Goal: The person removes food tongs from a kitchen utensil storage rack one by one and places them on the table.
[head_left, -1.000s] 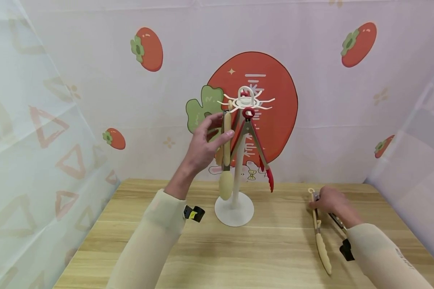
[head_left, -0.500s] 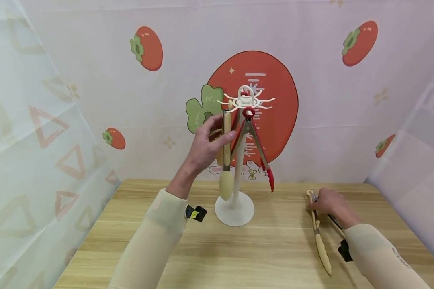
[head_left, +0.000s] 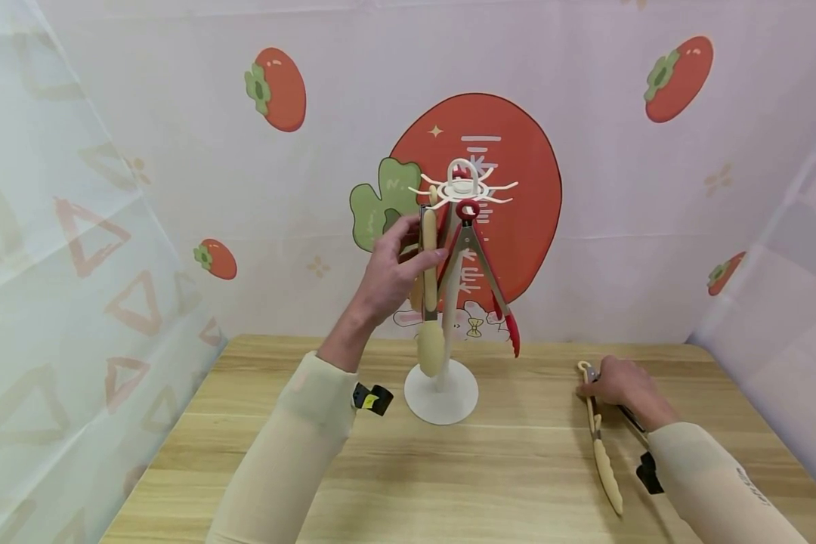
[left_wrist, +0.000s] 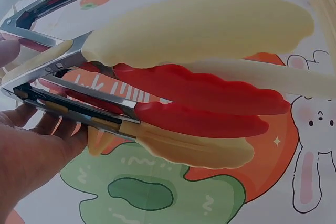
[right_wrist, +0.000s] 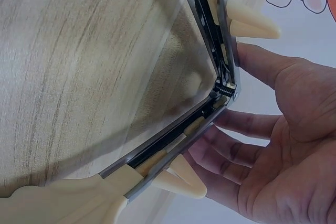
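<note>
A white stand [head_left: 442, 400] with hooked arms around its top rises from the table. Cream-tipped tongs [head_left: 430, 349] hang from its left side, and my left hand [head_left: 389, 276] grips their handles between thumb and fingers. Beside them hang red-tipped tongs [head_left: 513, 336] with arms spread; more red tips [left_wrist: 205, 85] show in the left wrist view. At the right of the table, my right hand [head_left: 622, 380] holds a second pair of cream-tipped tongs [head_left: 607, 476] near the hinge. Their arms spread wide in the right wrist view, with thumb and fingers [right_wrist: 249, 121] on either side of the hinge.
The wooden table [head_left: 517, 468] ends at a back wall cloth [head_left: 340, 151] printed with persimmons. Another cloth [head_left: 75, 264] with triangle shapes closes off the left side, and a pale one stands at the right.
My left hand has shifted slightly right, and the hanging cream-tipped tongs have swung a little right with it. My right hand has drifted slightly down, still on its tongs.
</note>
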`<state>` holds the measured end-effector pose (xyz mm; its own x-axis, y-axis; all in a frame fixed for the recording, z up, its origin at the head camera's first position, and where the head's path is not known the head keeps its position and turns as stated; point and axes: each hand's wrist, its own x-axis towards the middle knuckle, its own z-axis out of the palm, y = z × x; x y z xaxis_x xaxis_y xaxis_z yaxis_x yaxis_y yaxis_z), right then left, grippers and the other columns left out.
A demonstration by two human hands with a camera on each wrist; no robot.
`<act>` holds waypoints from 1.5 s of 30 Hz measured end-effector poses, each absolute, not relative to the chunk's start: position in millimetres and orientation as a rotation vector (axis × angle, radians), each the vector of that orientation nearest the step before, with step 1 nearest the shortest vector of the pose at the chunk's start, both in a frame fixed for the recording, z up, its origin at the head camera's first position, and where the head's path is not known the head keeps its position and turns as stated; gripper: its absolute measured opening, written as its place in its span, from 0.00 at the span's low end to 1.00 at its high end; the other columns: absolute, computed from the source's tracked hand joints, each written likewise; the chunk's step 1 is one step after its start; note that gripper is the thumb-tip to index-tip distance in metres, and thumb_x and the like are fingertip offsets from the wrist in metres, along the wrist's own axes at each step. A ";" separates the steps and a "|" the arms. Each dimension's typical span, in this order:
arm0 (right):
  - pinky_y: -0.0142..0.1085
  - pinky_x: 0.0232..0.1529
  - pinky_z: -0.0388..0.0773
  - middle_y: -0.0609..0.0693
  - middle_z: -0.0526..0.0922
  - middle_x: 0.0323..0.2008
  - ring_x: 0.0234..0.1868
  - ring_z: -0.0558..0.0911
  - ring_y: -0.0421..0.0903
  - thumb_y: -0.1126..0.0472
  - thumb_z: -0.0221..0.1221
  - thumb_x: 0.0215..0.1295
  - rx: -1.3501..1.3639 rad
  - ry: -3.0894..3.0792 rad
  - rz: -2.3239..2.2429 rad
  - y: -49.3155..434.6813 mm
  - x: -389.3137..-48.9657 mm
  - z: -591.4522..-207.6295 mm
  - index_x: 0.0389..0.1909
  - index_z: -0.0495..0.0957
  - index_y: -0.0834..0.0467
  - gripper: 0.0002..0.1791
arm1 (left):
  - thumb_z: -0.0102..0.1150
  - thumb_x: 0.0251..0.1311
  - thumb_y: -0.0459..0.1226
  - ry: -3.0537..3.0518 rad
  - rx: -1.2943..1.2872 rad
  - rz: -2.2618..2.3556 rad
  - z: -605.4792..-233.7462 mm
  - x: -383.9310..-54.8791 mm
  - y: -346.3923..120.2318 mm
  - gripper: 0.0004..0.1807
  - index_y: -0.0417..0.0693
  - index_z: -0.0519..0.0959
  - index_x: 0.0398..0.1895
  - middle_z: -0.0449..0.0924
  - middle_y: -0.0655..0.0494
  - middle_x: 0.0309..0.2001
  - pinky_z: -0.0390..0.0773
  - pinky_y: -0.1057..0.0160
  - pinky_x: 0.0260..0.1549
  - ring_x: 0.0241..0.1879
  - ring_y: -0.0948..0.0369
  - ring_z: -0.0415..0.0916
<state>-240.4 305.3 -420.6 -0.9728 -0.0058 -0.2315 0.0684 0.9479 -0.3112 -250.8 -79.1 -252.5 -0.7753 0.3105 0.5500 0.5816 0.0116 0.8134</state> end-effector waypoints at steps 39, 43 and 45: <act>0.37 0.23 0.62 0.49 0.65 0.20 0.22 0.67 0.46 0.45 0.66 0.61 0.071 2.914 -0.481 307.3 -236.4 -432.0 0.20 0.66 0.56 0.24 | 0.63 0.64 0.32 -2.154 -0.861 -1.791 -243.4 -246.1 -98.8 0.35 0.37 0.64 0.74 0.73 0.41 0.60 0.78 0.51 0.58 0.58 0.50 0.74; 0.36 0.22 0.62 0.47 0.65 0.17 0.20 0.66 0.45 0.46 0.65 0.61 0.060 2.923 -0.492 308.0 -235.4 -433.0 0.17 0.66 0.54 0.24 | 0.63 0.63 0.31 -2.128 -0.856 -1.801 -240.4 -245.2 -102.2 0.35 0.37 0.66 0.73 0.73 0.37 0.60 0.77 0.51 0.58 0.58 0.50 0.74; 0.36 0.22 0.62 0.47 0.65 0.17 0.20 0.67 0.45 0.47 0.65 0.60 0.054 2.929 -0.495 308.6 -235.2 -433.3 0.16 0.66 0.53 0.23 | 0.63 0.63 0.31 -2.122 -0.850 -1.794 -239.2 -244.3 -104.3 0.34 0.37 0.66 0.73 0.73 0.36 0.60 0.76 0.51 0.59 0.58 0.50 0.73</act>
